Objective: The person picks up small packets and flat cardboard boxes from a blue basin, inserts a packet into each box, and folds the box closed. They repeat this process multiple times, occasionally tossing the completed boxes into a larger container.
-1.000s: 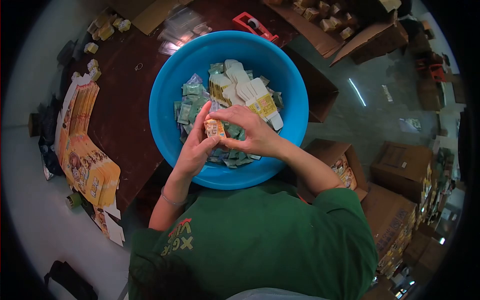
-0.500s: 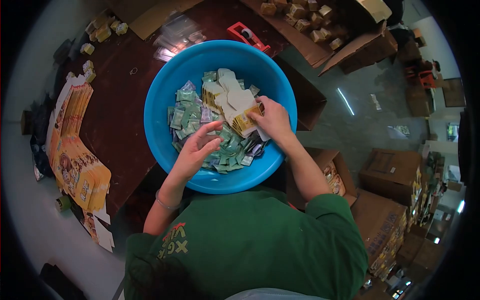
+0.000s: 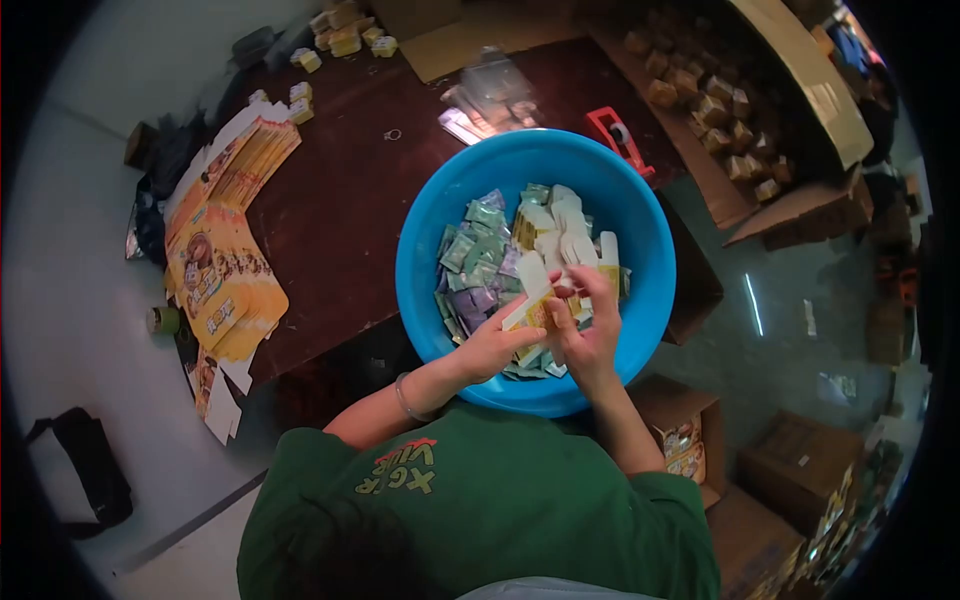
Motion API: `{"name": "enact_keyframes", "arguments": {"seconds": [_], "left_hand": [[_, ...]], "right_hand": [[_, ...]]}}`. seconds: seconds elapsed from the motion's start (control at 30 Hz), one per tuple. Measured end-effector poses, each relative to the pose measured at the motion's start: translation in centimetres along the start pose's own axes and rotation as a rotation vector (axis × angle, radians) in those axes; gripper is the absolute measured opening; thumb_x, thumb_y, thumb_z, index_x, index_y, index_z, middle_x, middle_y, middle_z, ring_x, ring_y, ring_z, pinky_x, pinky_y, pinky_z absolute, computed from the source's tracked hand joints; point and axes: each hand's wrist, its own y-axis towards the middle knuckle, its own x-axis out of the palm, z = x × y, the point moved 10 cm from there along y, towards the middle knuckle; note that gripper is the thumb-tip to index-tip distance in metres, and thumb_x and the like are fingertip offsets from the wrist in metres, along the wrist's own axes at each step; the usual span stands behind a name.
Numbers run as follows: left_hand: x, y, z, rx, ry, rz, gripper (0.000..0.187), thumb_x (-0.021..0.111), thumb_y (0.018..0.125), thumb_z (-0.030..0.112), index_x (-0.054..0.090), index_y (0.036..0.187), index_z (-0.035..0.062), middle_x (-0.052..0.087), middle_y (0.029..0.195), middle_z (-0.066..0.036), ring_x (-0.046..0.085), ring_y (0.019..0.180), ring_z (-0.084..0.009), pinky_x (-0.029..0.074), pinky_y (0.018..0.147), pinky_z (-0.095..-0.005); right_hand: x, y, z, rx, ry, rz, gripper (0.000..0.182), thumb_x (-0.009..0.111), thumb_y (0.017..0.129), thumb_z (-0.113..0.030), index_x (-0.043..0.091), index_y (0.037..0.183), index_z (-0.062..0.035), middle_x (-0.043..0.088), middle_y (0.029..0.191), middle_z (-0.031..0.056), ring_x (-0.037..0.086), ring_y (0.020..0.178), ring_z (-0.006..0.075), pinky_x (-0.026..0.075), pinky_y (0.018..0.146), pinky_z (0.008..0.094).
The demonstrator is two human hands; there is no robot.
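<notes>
Above the blue basin (image 3: 418, 265) at centre, the left hand (image 3: 488, 352) pinches a small carton (image 3: 532, 314), flap unclosed – the right hand (image 3: 592, 348) beside it, grip unclear – with flat cartons (image 3: 568, 222) unformed below and formed boxes (image 3: 716, 110) at upper right.

Table (image 3: 340, 220): dark red-brown, slightly glossy. Floor (image 3: 785, 345) to its right: grey, smooth, with narrow white glare streak (image 3: 753, 305). Pale surface (image 3: 85, 250) at far left; wall or floor unclear.
</notes>
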Motion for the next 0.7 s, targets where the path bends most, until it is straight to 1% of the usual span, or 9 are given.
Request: {"name": "enact_keyframes", "arguments": {"seconds": [0.07,0.1,0.2,0.3,0.4,0.47,0.53,0.57,0.7], "left_hand": [[-0.8,-0.1,-0.6,-0.031,-0.017,-0.083,0.059,0.06,0.088,0.002,0.042,0.145,0.005,0.058,0.127,-0.008,0.056,0.117,-0.0164,0.044,0.102,-0.0319],[-1.5,-0.6,-1.1,-0.12,0.079,-0.084,0.054,0.063,0.088,0.004,0.048,0.14,0.0043,0.061,0.121,-0.006,0.059,0.112,-0.016,0.045,0.099,-0.0317],[0.9,-0.7,-0.4,-0.19,0.069,-0.282,0.044,0.071,0.089,0.016,0.056,0.128,0.0039,0.064,0.113,-0.006,0.061,0.105,-0.0139,0.049,0.089,-0.0293],[1.6,-0.4,-1.1,-0.227,-0.054,-0.324,0.042,0.072,0.088,0.026,0.057,0.12,0.003,0.065,0.108,-0.009,0.062,0.102,-0.0173,0.048,0.09,-0.0323],[2.5,-0.7,-1.1,-0.197,-0.018,-0.338,0.044,0.074,0.085,0.024,0.056,0.121,0.0048,0.064,0.106,-0.007,0.062,0.102,-0.0173,0.049,0.086,-0.031],[3.0,-0.7,0.2,-0.143,0.237,-0.28,0.064,0.076,0.082,0.016,0.043,0.137,0.0053,0.063,0.107,-0.007,0.062,0.1,-0.0169,0.049,0.085,-0.0306],[2.7,-0.3,2.3,0.19,0.595,-0.177,0.098,0.074,0.081,0.011,0.011,0.156,0.0073,0.062,0.106,-0.01,0.063,0.095,-0.0226,0.048,0.087,-0.0328],[2.4,-0.4,2.2,0.195,0.652,-0.146,0.102,0.073,0.08,0.01,0.006,0.156,0.0081,0.062,0.106,-0.012,0.063,0.095,-0.0245,0.048,0.087,-0.0336],[2.4,-0.8,3.5,0.252,0.844,-0.067,0.112,0.07,0.081,0.007,-0.011,0.158,0.0117,0.062,0.108,-0.02,0.064,0.093,-0.0315,0.048,0.088,-0.0365]], "right_hand": [[-0.2,-0.1,-3.9,-0.389,-0.434,-0.02,0.027,0.073,0.081,-0.006,0.067,0.107,-0.0088,0.055,0.127,0.0156,0.05,0.12,0.0347,0.043,0.097,0.0429],[0.6,-0.1,-3.6,-0.372,-0.399,-0.187,0.026,0.074,0.078,-0.007,0.067,0.104,-0.0087,0.052,0.133,0.0162,0.044,0.127,0.0375,0.037,0.104,0.0478],[1.3,-0.3,0.9,-0.04,0.181,-0.361,0.012,0.074,0.079,-0.006,0.066,0.088,-0.0059,0.052,0.134,0.016,0.045,0.13,0.034,0.035,0.106,0.0426],[1.2,-0.4,0.4,-0.101,0.157,-0.43,0.007,0.072,0.082,-0.005,0.065,0.083,-0.0043,0.048,0.139,0.0161,0.047,0.128,0.0298,0.037,0.105,0.0409],[1.4,-1.7,3.0,0.302,0.673,-0.497,0.008,0.071,0.086,-0.009,0.065,0.083,-0.0037,0.035,0.151,0.0156,0.046,0.13,0.0255,0.038,0.108,0.04],[0.5,-0.8,2.9,0.051,0.639,-0.418,0.008,0.071,0.086,-0.008,0.065,0.089,-0.0045,0.034,0.152,0.0167,0.047,0.129,0.024,0.041,0.106,0.0362],[0.6,-0.7,4.6,0.247,0.724,-0.22,0.027,0.071,0.086,-0.007,0.062,0.112,-0.0034,0.038,0.148,0.0139,0.048,0.127,0.0196,0.043,0.101,0.0301],[0.6,-0.8,5.4,0.375,0.738,-0.16,0.035,0.071,0.086,-0.007,0.06,0.119,-0.0028,0.04,0.146,0.0125,0.048,0.126,0.0177,0.043,0.1,0.0292],[2.6,-3.5,8.9,0.606,0.76,-0.328,0.025,0.069,0.092,-0.008,0.064,0.115,-0.0003,0.067,0.094,0.0008,0.063,0.085,0.0102,0.049,0.076,0.0238]]}}
